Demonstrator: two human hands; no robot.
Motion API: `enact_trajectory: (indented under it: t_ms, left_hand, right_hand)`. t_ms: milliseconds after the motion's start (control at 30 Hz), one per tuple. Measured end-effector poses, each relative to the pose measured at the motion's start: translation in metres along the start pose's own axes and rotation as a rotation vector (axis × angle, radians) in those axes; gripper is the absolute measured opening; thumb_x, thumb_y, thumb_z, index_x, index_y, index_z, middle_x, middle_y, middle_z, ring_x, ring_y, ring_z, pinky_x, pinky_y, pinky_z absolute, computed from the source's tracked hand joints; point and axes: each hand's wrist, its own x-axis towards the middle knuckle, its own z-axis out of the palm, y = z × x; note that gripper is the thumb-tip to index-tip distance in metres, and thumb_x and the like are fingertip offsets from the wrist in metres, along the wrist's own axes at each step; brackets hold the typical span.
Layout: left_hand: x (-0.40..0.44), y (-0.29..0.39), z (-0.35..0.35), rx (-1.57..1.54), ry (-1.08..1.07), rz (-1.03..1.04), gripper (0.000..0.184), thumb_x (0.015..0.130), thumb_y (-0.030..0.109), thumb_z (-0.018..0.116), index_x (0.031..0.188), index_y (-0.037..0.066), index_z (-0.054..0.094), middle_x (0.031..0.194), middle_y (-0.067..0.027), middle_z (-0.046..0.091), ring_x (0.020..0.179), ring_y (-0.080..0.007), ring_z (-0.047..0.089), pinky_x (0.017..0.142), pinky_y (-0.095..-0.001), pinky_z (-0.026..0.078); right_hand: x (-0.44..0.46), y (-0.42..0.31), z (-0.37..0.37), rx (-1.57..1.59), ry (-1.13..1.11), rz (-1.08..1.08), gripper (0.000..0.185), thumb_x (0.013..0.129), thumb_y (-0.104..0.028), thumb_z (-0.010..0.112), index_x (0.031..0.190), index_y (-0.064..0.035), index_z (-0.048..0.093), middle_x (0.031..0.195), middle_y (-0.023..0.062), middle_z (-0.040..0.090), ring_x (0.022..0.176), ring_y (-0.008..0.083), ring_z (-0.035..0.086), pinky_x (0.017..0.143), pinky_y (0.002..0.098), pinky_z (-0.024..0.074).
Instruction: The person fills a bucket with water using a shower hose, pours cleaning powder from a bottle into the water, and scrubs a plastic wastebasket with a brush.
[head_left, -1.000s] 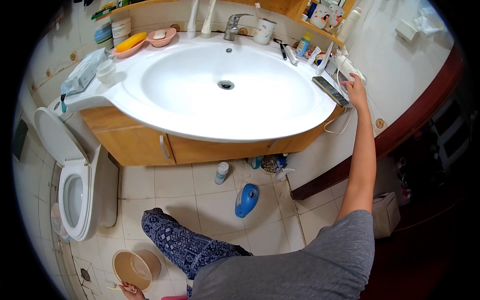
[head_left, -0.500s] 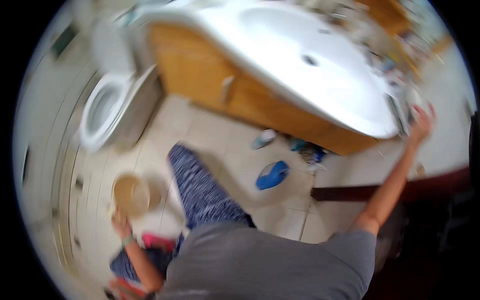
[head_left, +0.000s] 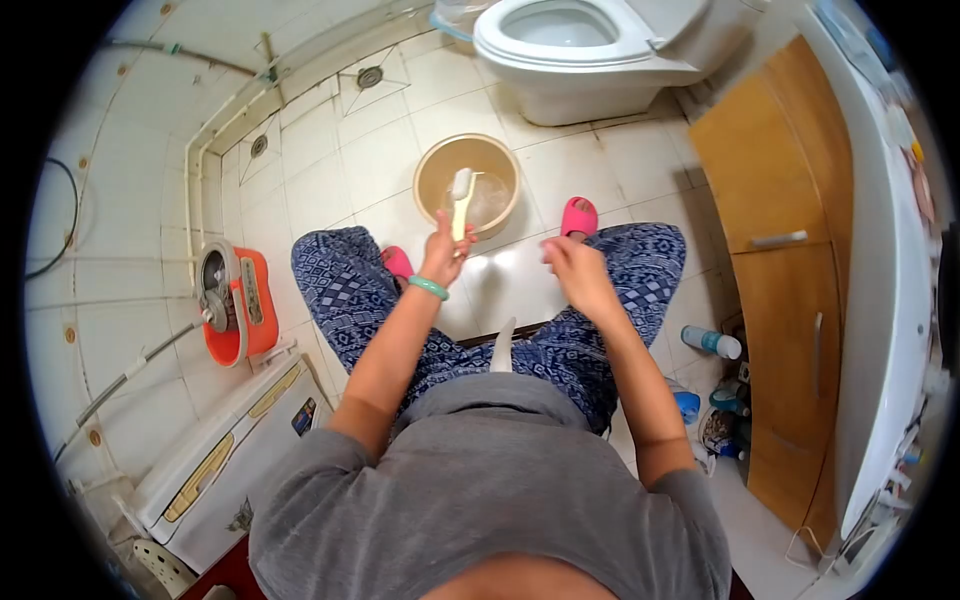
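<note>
My left hand (head_left: 447, 250), with a green bangle at the wrist, is closed around the pale yellow handle of a brush (head_left: 460, 218). The brush's whitish head points away from me, over a tan bucket (head_left: 428, 170) on the tiled floor. A little clear water seems to lie in the bucket. Above my right thigh, my right hand (head_left: 580, 275) has its fingers curled in; whatever they might hold is hidden. Pink slippers (head_left: 579, 217) are on my feet, either side of the bucket's near edge.
A toilet (head_left: 560, 60) stands beyond the bucket. To the right runs a wooden cabinet (head_left: 770, 290) under a white counter, with a bottle (head_left: 710, 342) lying by its base. An orange-red container (head_left: 258, 300) and a white washing machine (head_left: 230, 450) are at the left.
My view has turned left, from the sink toward the bucket. My right hand has come back from the counter to above my thigh. My left hand now holds the brush over the bucket.
</note>
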Motion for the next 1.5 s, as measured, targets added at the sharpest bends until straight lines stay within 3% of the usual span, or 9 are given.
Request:
enact_trajectory:
  t_ms: [167, 367, 500, 567, 733, 800, 1033, 1233, 1500]
  left_hand:
    - [-0.008, -0.009, 0.014, -0.078, -0.043, -0.114, 0.074, 0.089, 0.068, 0.023, 0.083, 0.001, 0.054, 0.064, -0.0082, 0.052, 0.042, -0.008, 0.036, 0.032, -0.0184, 0.025]
    - [0.01, 0.019, 0.008, 0.005, -0.066, -0.167, 0.073, 0.089, 0.068, 0.029, 0.084, 0.001, 0.056, 0.065, -0.007, 0.057, 0.045, -0.0137, 0.052, 0.036, -0.0234, 0.038]
    - [0.036, 0.107, -0.012, 1.743, -0.072, 0.126, 0.058, 0.092, 0.05, 0.044, 0.078, -0.003, 0.063, 0.068, -0.0163, 0.064, 0.067, -0.023, 0.067, 0.062, -0.0375, 0.052]
    - [0.044, 0.157, -0.017, 1.709, 0.116, 0.375, 0.048, 0.091, 0.043, 0.048, 0.087, -0.001, 0.067, 0.079, -0.0209, 0.065, 0.076, -0.0377, 0.063, 0.068, -0.0444, 0.049]
    - [0.05, 0.22, -0.03, 0.956, 0.22, 0.561, 0.034, 0.092, 0.029, 0.05, 0.103, 0.0, 0.062, 0.077, -0.0093, 0.063, 0.067, -0.0156, 0.058, 0.062, -0.0297, 0.048]
    - [0.049, 0.223, -0.038, 1.1, 0.246, 0.541, 0.034, 0.092, 0.029, 0.051, 0.102, -0.001, 0.062, 0.076, -0.0097, 0.063, 0.066, -0.0156, 0.057, 0.061, -0.0296, 0.047]
    - [0.047, 0.224, -0.038, 1.333, 0.306, 0.542, 0.033, 0.091, 0.029, 0.054, 0.101, -0.001, 0.063, 0.069, -0.0133, 0.061, 0.061, -0.0215, 0.057, 0.059, -0.0309, 0.045]
    - [0.049, 0.225, -0.036, 1.356, 0.291, 0.592, 0.034, 0.09, 0.031, 0.053, 0.099, 0.0, 0.064, 0.068, -0.0144, 0.063, 0.063, -0.0273, 0.06, 0.061, -0.0351, 0.048]
    - [0.056, 0.217, -0.033, 1.413, 0.263, 0.633, 0.036, 0.09, 0.033, 0.054, 0.102, 0.002, 0.064, 0.075, -0.0159, 0.065, 0.062, -0.0252, 0.06, 0.06, -0.0331, 0.047]
  right_hand:
    - [0.077, 0.022, 0.104, -0.043, -0.194, 0.036, 0.036, 0.087, -0.029, 0.051, 0.09, 0.0036, 0.065, 0.079, 0.0219, 0.065, 0.075, 0.0348, 0.063, 0.07, 0.0397, 0.0478]
    - [0.157, 0.051, 0.148, 0.215, -0.342, 0.428, 0.034, 0.082, -0.023, 0.055, 0.088, 0.0091, 0.064, 0.075, 0.0233, 0.064, 0.065, 0.029, 0.064, 0.056, 0.0399, 0.0474]
    - [0.237, 0.106, 0.159, -0.051, -0.472, 0.537, 0.029, 0.078, -0.019, 0.056, 0.089, 0.0065, 0.066, 0.085, 0.0263, 0.065, 0.073, 0.0269, 0.066, 0.062, 0.0388, 0.05]
    - [0.267, 0.128, 0.178, -0.399, -0.475, 0.394, 0.028, 0.078, -0.018, 0.055, 0.091, 0.0052, 0.067, 0.09, 0.0267, 0.064, 0.08, 0.0274, 0.066, 0.069, 0.0386, 0.0505]
    - [0.287, 0.169, 0.217, -0.951, -0.806, 0.163, 0.029, 0.08, -0.015, 0.05, 0.094, 0.0028, 0.068, 0.101, 0.0261, 0.063, 0.099, 0.0302, 0.063, 0.087, 0.0385, 0.0479]
    - [0.284, 0.178, 0.223, -1.215, -0.98, -0.113, 0.034, 0.084, -0.019, 0.049, 0.106, 0.0035, 0.063, 0.11, 0.0236, 0.061, 0.104, 0.0326, 0.06, 0.088, 0.0408, 0.0471]
    - [0.288, 0.205, 0.237, -1.206, -0.634, 0.126, 0.04, 0.092, -0.015, 0.044, 0.13, -0.0023, 0.041, 0.123, 0.0213, 0.051, 0.113, 0.0366, 0.052, 0.093, 0.0426, 0.0443]
    - [0.283, 0.2, 0.231, -1.139, -0.892, 0.043, 0.03, 0.087, -0.016, 0.045, 0.106, 0.0011, 0.062, 0.109, 0.0249, 0.061, 0.102, 0.0362, 0.06, 0.083, 0.0432, 0.0492]
    - [0.221, 0.097, 0.161, -0.631, -0.639, 0.169, 0.026, 0.085, -0.018, 0.053, 0.099, -0.0017, 0.067, 0.092, 0.0253, 0.064, 0.092, 0.0381, 0.062, 0.08, 0.0415, 0.0483]
